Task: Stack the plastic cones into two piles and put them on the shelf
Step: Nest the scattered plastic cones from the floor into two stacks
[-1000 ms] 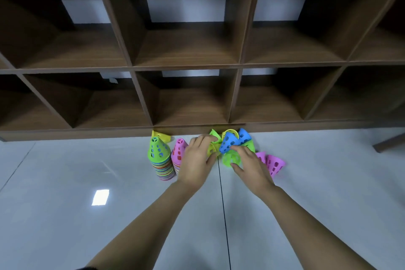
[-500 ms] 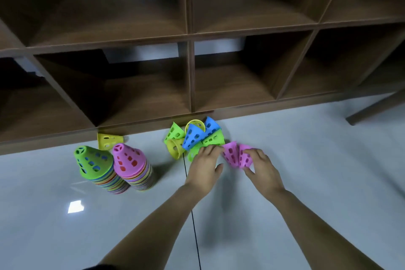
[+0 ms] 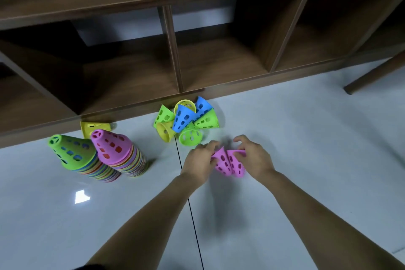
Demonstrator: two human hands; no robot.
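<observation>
While the loose heap (image 3: 186, 119) lies just behind, left hand (image 3: 198, 163) and right hand (image 3: 255, 158), fingers (image 3: 210, 146) curled, pinch two pink cones (image 3: 228, 163).

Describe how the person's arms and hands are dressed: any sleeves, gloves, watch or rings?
Both the left hand and the right hand are bare: no gloves, rings or watch visible. The left forearm and right forearm are uncovered down to the picture's bottom edge. A sliver of dark fabric shows there by the left arm, perhaps a sleeve.
</observation>
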